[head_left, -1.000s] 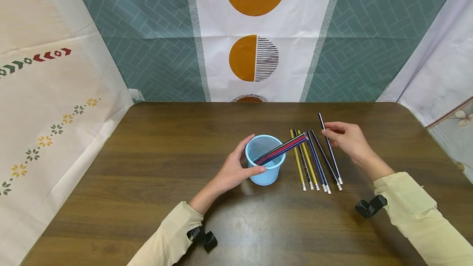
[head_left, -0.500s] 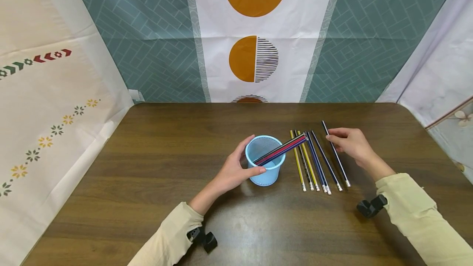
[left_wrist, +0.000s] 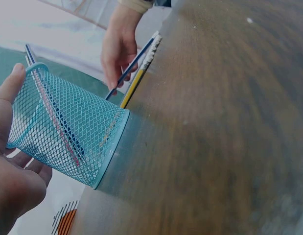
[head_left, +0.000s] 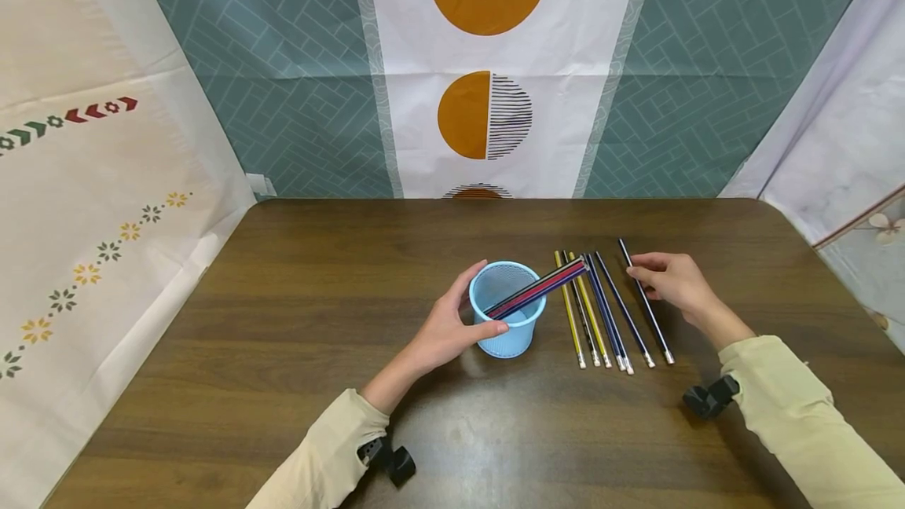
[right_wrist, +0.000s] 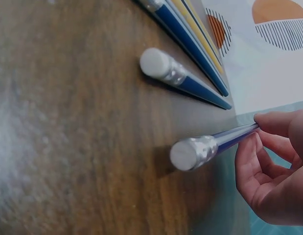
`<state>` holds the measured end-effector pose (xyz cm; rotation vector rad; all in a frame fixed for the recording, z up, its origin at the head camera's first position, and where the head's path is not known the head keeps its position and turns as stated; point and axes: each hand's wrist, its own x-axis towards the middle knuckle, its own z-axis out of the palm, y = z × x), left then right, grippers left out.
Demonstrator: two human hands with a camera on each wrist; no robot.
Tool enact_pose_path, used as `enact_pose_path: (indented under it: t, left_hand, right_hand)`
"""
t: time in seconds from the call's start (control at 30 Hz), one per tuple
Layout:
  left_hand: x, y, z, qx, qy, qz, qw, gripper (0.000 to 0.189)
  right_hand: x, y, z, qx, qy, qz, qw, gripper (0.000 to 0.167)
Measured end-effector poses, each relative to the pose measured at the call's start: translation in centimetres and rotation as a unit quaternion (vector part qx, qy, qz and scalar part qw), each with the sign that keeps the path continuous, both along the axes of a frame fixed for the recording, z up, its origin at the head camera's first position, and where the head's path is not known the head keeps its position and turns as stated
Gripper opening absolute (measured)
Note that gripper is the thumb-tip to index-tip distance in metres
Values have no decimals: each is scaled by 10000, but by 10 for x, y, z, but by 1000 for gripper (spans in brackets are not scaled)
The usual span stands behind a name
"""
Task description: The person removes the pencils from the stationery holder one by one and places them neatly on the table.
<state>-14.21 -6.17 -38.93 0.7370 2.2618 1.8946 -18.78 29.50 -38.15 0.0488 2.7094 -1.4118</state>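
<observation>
Grips cup (head_left: 519, 338) with left hand (head_left: 452, 328), pinches navy pencil (head_left: 654, 320) with right hand (head_left: 668, 283); may knock loose pencils (head_left: 606, 313) right of cup by swinging low.

The left hand (head_left: 447, 325) partly hides the mesh cup (head_left: 507, 342); right of the cup, the right hand (head_left: 672, 285) partly covers a pencil (head_left: 653, 317).

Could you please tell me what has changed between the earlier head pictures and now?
The right hand has moved the held pencil to the right and toward the person, so its eraser end now lies farther from the neighbouring pencil. Nothing was newly grasped or released. The left hand, the cup and the other pencils stayed put.
</observation>
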Motion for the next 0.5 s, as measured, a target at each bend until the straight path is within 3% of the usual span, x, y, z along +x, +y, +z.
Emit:
enact_pose_path:
  t: [0.5]
  left_hand:
    - [1, -1, 1, 38, -30, -13, 10000, 91]
  right_hand:
    - [-3, -1, -7, 144, -110, -44, 9998, 41]
